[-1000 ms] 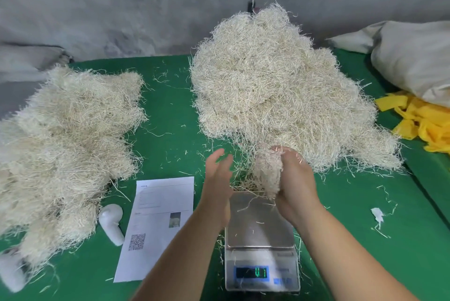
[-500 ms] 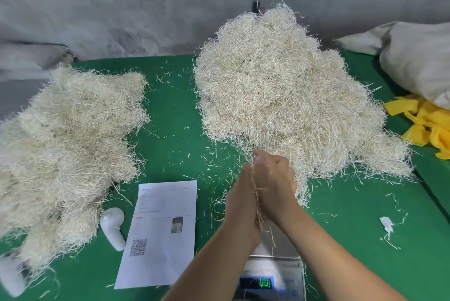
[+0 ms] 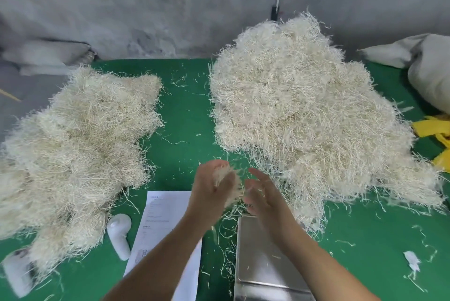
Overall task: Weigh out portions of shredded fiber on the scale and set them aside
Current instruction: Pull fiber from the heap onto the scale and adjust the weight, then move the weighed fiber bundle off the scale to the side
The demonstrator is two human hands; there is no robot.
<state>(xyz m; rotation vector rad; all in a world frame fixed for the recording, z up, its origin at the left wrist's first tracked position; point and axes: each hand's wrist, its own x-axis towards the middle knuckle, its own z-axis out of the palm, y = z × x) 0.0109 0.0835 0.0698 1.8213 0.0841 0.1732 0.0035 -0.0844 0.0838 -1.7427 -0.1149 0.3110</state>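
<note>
A big heap of pale shredded fiber (image 3: 304,110) lies at the right on the green table (image 3: 185,110). A second, lower fiber pile (image 3: 73,149) spreads along the left. My left hand (image 3: 209,193) grips a small clump of fiber (image 3: 225,179) just above the table, beyond the scale's far edge. My right hand (image 3: 265,193) hovers beside it with fingers spread, holding nothing. The steel scale pan (image 3: 263,259) sits at the lower middle with only a few stray strands on it; its display is out of view.
A printed sheet (image 3: 160,222) lies left of the scale, with a white plastic device (image 3: 119,235) beside it and another (image 3: 17,274) at the lower left. Yellow material (image 3: 435,135) and a grey sack (image 3: 428,69) occupy the right edge. A grey wall rises behind.
The hands, pressed together around the clump half a second ago, have parted. The left hand now holds the clump and has shifted left off the scale; the right hand has let go.
</note>
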